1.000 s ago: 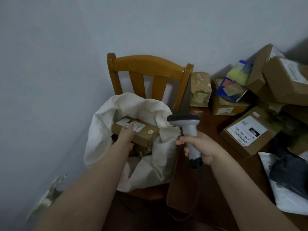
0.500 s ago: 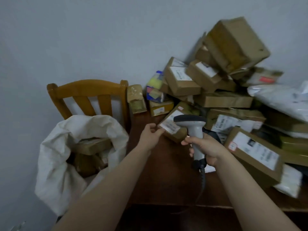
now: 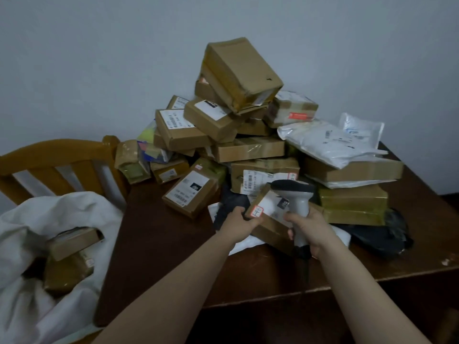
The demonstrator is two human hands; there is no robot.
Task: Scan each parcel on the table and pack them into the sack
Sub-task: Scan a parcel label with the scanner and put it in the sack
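Two bare forearms are reaching forward from the bottom of the view, converging over the dark wooden table (image 3: 159, 247) at the near edge of the parcel heap (image 3: 238, 135). The left hand (image 3: 239, 223) is curling its fingers round the near-left corner of a small brown parcel (image 3: 269, 207), tilting its white label upward. The wrist is lying straight in line with the forearm. The right hand (image 3: 311, 229) is wrapping all its fingers tightly round the handle of a grey scanner (image 3: 299, 203), holding it upright. The scanner's dark head is sitting just above the parcel's far right edge, and the handle is crossing in front of the parcel's right side. A dark cable (image 3: 306, 268) is hanging from the base of the handle toward the table edge. The held parcel is resting over white and black mailer bags at the foot of the heap. At the left, the white sack (image 3: 27, 234) is lying open against a wooden chair (image 3: 57, 155), with brown boxes (image 3: 72, 240) showing inside its mouth.
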